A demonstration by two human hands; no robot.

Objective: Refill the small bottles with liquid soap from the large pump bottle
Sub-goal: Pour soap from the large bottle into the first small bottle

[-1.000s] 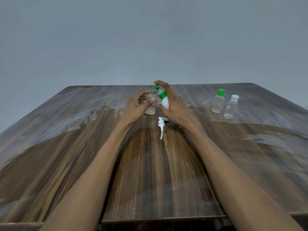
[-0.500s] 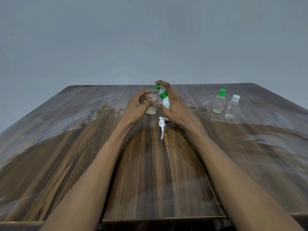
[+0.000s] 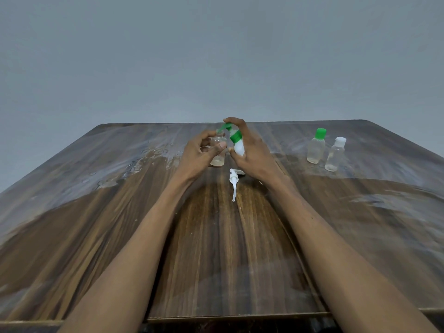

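Fingers of the right hand (image 3: 252,152) are curled round a white plastic bottle with a green collar and green pump spout (image 3: 237,143), with one fingertip pressing on top of the pump head. This bottle is tilted to the left, so that its green spout reaches over the open mouth of a small clear round bottle without cap (image 3: 218,150). The left hand (image 3: 197,155) holds this small bottle upright between thumb and fingers, just above the wooden surface (image 3: 216,248) or resting on it; I cannot tell which.

Compared with one second ago and half a second ago, almost nothing has changed. Both hands are in the same place, the tilt of the pump bottle is the same, and the thin layer of pale liquid at the bottom of the small bottle has not visibly grown. I judge that the pumping is in progress but the filling goes slowly, so this bottle is far from full.

Near the right wrist, a loose white pump top with a long tube (image 3: 233,180) lies flat on the surface. Well apart on the right stand a clear bottle with green cap (image 3: 316,147) and, just beside it, a clear bottle with white cap (image 3: 335,155). Both are closed and show only a little liquid, so they probably wait for refill.
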